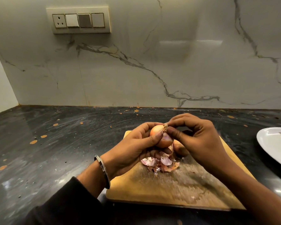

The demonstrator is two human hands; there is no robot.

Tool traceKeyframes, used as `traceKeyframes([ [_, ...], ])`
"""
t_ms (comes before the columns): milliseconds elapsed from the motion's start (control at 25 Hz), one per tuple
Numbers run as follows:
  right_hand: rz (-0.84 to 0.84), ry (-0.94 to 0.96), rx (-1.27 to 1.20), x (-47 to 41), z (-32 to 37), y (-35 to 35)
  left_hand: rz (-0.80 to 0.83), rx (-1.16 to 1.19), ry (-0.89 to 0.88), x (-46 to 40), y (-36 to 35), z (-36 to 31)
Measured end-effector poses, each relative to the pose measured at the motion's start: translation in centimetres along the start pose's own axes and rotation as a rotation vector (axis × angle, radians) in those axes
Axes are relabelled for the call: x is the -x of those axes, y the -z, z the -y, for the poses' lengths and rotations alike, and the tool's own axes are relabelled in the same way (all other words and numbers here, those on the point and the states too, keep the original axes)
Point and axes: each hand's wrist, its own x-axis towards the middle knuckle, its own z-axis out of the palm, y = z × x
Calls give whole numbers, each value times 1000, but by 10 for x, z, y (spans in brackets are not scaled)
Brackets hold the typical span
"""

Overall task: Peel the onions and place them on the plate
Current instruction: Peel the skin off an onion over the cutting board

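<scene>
Head view: 1 onion [159, 135] is held above the far part of 1 wooden cutting board [177, 187]. The left hand [133, 148] grips the onion from the left, fingers curled under and around it. The right hand [196, 137] pinches the dry skin at the onion's top between thumb and fingertips. 1 pile of peels [161, 164] lies on the board directly below the hands. 1 white plate [272, 143] rests on the dark worktop [47, 143] at the right frame edge, partly cut off, apart from the board. 1 bracelet [102, 171] circles the left wrist. Open worktop extends left of the board.
</scene>
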Motion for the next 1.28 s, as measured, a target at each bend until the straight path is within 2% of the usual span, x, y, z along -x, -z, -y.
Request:
traceKeyframes([
  [360,-139,144,215,4,-2,-10,-60,-135,-53,-1,-12,5],
  [640,-8,-171,-143,2,-8,-10,-30,-165,-27,0,-10,3],
  [800,40,-226,-183,3,-7,-13,-22,-183,-1,1,-9,3],
  [1000,63,-405,-466,3,-2,-13,25,-168,1,3,-8,2],
  [1280,30,-412,-522,4,-1,-18,9,-32,1,0,-8,5],
])
